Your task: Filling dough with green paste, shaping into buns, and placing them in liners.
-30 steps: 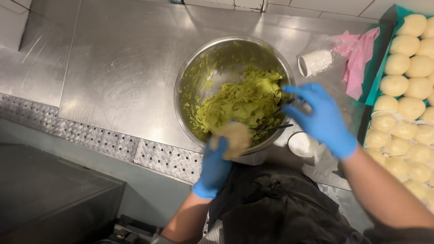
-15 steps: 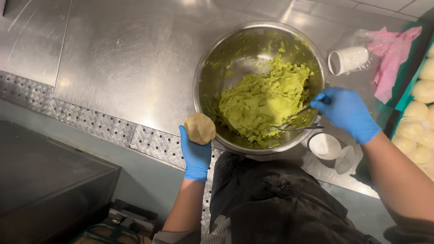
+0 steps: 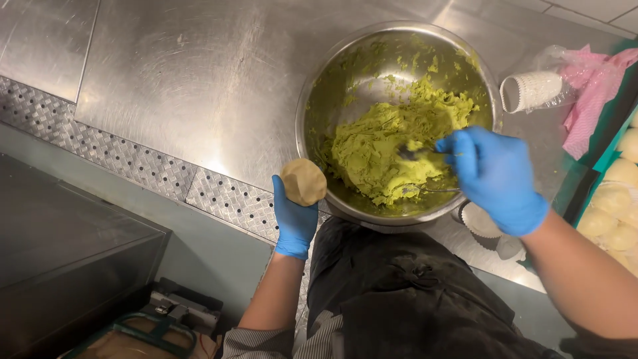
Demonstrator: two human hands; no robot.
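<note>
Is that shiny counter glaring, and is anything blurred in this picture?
Head view: overhead light glares off the steel counter and bowl; the right hand is slightly soft, the left hand holding the dough disc stays sharp.

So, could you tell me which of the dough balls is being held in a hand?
The tan dough ball in the left hand, beside the steel bowl; the paler ones lie at the right edge.

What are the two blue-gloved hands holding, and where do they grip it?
The left hand cups a tan dough ball from below. The right hand grips a spoon by its handle end, its tip in the green paste in the bowl.
</note>
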